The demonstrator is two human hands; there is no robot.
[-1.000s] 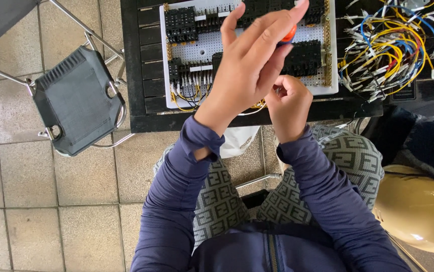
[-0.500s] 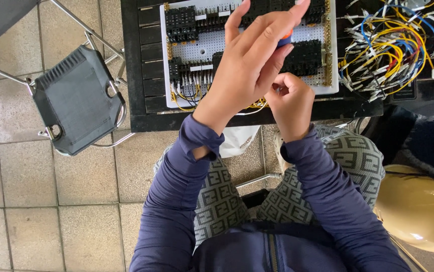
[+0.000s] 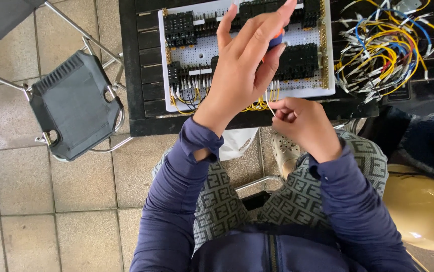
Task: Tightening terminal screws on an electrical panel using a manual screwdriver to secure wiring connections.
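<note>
A white perforated wiring board [image 3: 307,38] with black relay blocks and yellow and white wires lies on a dark slatted table [image 3: 141,60]. My left hand [image 3: 244,65] is raised over the board's middle with fingers spread, and a small blue and orange tool handle [image 3: 276,38] shows between its fingers. My right hand [image 3: 302,123] is below it at the board's near edge, fingers pinched on a thin white wire [image 3: 268,103] that runs up to the board.
A tangled bundle of yellow, blue, white and red wires [image 3: 385,48] lies on the table right of the board. A grey folding stool [image 3: 73,106] stands on the tiled floor at left. A yellow hard hat [image 3: 423,206] sits at lower right.
My right hand has shifted slightly down and right with the wire. The left hand has stayed over the board.
</note>
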